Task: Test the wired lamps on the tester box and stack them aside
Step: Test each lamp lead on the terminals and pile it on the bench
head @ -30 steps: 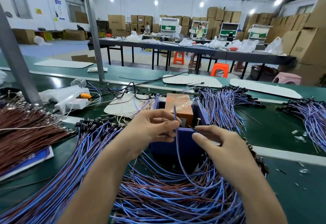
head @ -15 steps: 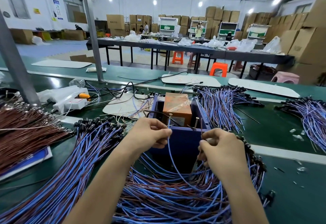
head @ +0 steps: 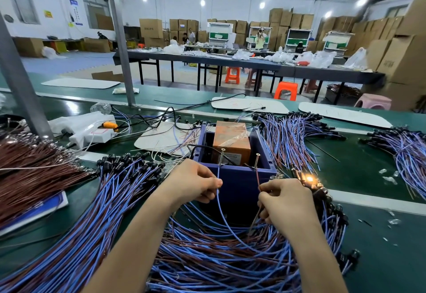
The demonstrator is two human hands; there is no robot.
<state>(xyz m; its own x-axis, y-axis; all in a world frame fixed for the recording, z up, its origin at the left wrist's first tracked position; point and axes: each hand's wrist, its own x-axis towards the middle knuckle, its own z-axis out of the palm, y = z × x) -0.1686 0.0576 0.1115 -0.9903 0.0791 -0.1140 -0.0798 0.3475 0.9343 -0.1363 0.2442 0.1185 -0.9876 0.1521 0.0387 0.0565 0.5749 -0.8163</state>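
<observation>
Head view: we stand at the blue tester box (head: 237, 177). In front of its near wall, our left hand (head: 196, 182) pinches a blue wire (head: 218, 177) up to the left screw post (head: 222, 156). Our right hand (head: 285, 200) pinches a brown wire (head: 257, 175) up to the right screw post (head: 256, 160). Just right of the box, a lamp (head: 309, 179) glows. More wired lamps (head: 219, 258) lie heaped in front of the box. If either wire end slips off its post, we judge the lamp could go dark and read as faulty.

We are in a factory hall. We see stacked cartons (head: 291, 22), long worktables (head: 322, 73), and wired lamps (head: 285, 138) heaped on our green assembly line (head: 368, 166)
</observation>
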